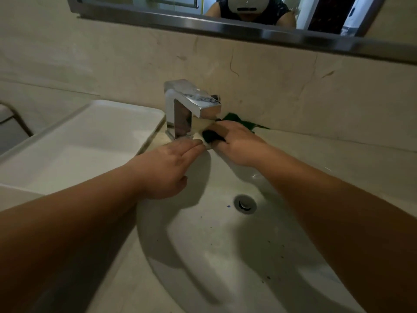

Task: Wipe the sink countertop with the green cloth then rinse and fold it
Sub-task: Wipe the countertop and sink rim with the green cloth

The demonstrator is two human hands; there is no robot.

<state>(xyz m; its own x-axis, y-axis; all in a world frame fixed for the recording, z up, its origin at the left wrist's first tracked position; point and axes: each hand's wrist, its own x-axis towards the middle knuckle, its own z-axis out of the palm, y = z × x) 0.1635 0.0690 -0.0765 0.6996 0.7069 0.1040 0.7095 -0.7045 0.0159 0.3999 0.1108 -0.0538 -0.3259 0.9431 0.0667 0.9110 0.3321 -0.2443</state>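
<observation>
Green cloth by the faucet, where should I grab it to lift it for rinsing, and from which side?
Probably the bunched middle that the right hand holds, from above: the green cloth lies crumpled on the countertop against the wall, with the faucet blocking its left. Its loose corner by the wall is a thinner hold.

Dark green cloth point(237, 121), bunched, lying at the bench's point(338, 159) back edge against the wall, just behind the rim of the sink point(203, 256); most of it hidden. Bench pale, veined stone, the white oval sink set into it.
</observation>
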